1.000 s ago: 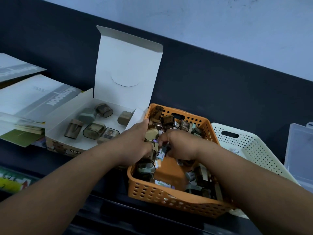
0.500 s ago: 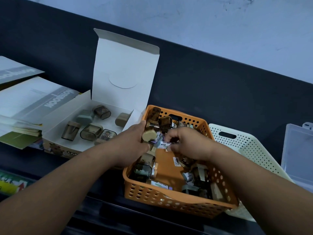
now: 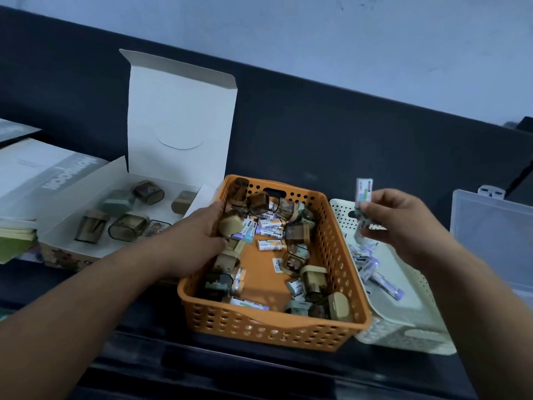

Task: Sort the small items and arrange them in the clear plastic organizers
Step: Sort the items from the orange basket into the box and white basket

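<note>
Looking down from the head view, we see an orange basket (image 3: 277, 333) of perforated plastic with two sorts of small things mixed in it. There are boxy tinted cases (image 3: 298, 233), smooth and half see-through, and slim wrapped packs (image 3: 269, 245) with printed labels and barcodes.

Our left hand (image 3: 199, 238) reaches in by the basket's left wall, fingers curled round a beige case (image 3: 230, 225) with rounded corners. We judge it is gathering cases on that side, because the open cardboard box (image 3: 178, 111) just to the left already holds several like it. The box's stiff white lid stands upright, out of the way.

Our right hand (image 3: 403, 226) hovers above the cream basket (image 3: 403, 336), which sits close against the orange one on its right. It pinches a bunch of packs (image 3: 364, 194) upright between thumb and fingertips. They blur, so we cannot tell how many there are. More such packs, some lilac-ended, lie in the cream basket below, so we take it as the drop point for that sort.

The clear plastic bin (image 3: 490, 235), frosted and smooth-walled, stands further right, apart from both hands. We cannot tell what, if anything, it holds. Notebooks (image 3: 43, 174) are stacked at far left.
</note>
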Available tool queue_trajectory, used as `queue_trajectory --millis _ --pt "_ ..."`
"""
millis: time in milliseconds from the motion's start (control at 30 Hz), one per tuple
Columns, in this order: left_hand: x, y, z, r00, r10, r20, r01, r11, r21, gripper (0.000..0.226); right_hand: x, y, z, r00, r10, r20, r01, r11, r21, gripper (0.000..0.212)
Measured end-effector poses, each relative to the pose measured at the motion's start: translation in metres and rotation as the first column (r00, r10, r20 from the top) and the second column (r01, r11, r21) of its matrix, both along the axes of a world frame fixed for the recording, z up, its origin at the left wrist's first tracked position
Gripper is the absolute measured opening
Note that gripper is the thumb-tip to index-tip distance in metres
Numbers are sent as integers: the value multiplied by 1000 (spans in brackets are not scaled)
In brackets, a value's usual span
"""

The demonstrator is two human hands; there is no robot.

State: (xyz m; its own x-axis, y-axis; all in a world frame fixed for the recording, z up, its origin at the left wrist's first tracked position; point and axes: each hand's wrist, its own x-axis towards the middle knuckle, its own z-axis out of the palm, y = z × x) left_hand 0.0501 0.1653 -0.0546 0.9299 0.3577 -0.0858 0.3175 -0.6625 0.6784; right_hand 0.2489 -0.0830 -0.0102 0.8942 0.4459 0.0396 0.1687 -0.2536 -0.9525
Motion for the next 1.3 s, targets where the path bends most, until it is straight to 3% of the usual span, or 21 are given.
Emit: queue_trajectory --millis 133,200,333,467,533,633,700,900,1300 --pt "1 -3 2 1000 17 -2 -17 1000 17 71 12 -18 -18 987 -158 -37 145 963 -227 20" --pt "1 -4 1 1000 21 -5 -21 999 28 73 12 -17 -24 981 -170 95 192 918 -347 31" --pt "0 -4 2 1000 21 -2 -21 1000 22 74 -4 4 -18 907 -17 422 250 827 -504 40" --pt "-2 -9 7 999 5 35 -5 1000 -2 61 -30 46 -8 794 215 568 177 813 -554 38" --pt "-2 -8 7 999 2 38 -2 1000 -4 62 -40 71 -7 771 384 508 31 774 -632 37" --pt "-2 -7 6 1000 11 25 -11 1000 -1 62 -44 104 -16 723 609 327 -145 596 -790 39" --pt "-3 -6 6 1000 19 23 -19 1000 -14 62 -41 123 -23 701 669 249 -182 505 -844 43" --pt "-3 -4 4 999 34 29 -32 998 -55 66 -35 156 -40 671 729 134 -207 358 -910 67" --pt "0 -1 -3 999 39 9 -39 998 -39 75 -28 153 -53 676 710 194 -262 479 -838 47"
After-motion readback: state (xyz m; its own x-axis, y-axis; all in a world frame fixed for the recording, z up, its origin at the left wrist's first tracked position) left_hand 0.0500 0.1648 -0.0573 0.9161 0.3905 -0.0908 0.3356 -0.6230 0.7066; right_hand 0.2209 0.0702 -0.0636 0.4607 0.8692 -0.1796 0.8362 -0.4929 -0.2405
